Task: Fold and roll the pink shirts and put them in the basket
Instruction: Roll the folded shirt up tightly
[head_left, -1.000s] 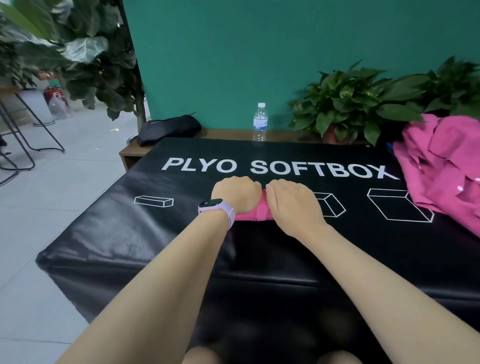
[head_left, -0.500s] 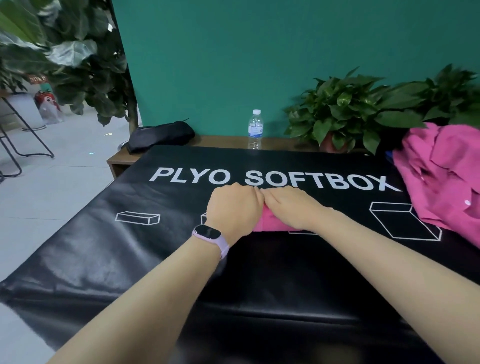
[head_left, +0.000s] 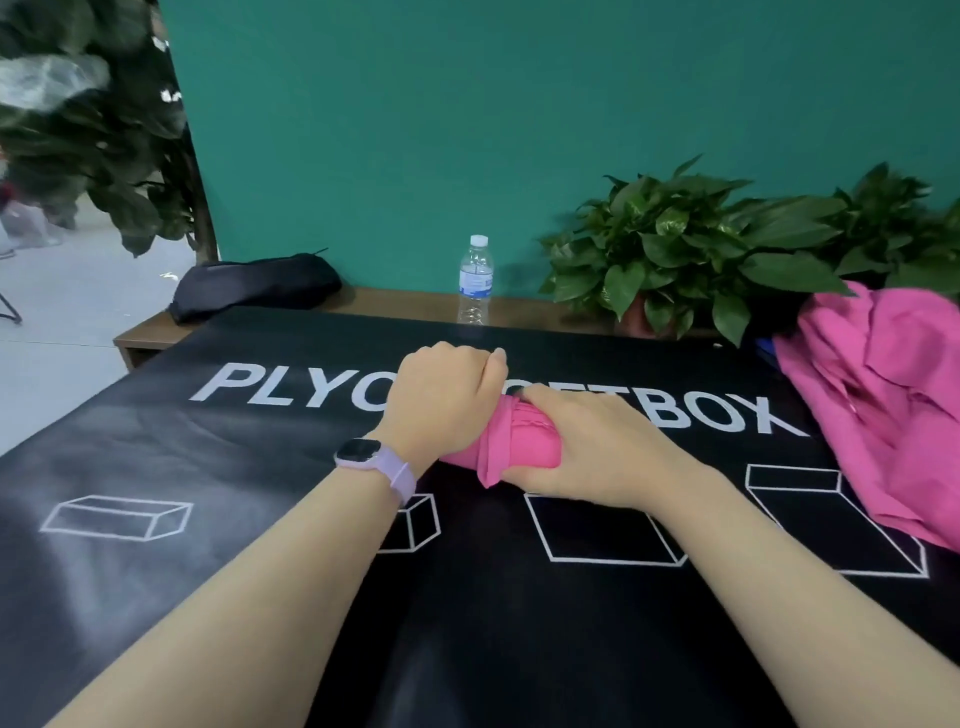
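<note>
Both hands are on a rolled pink shirt (head_left: 524, 447) near the middle of the black table cover (head_left: 519, 649), over its white lettering. The left hand (head_left: 441, 402) is curled round the roll's left end from above, fingers closed on the cloth; a lilac smartwatch (head_left: 371, 460) sits on that wrist. The right hand (head_left: 587, 452) grasps the right end, its thumb under the roll and fingers over the top. The exposed middle of the roll shows bunched folds, and a loose flap of fabric hangs down at its near side. Whether the roll rests on the cover or is lifted just clear of it cannot be told. A heap of unfolded pink shirts (head_left: 883, 400) lies at the cover's right edge, well apart from the hands. Behind the cover, on a wooden ledge (head_left: 415, 304) against the green wall, stand a clear water bottle (head_left: 474, 280), a dark bag (head_left: 254, 283) to its left and leafy potted plants (head_left: 701, 249) to its right.
</note>
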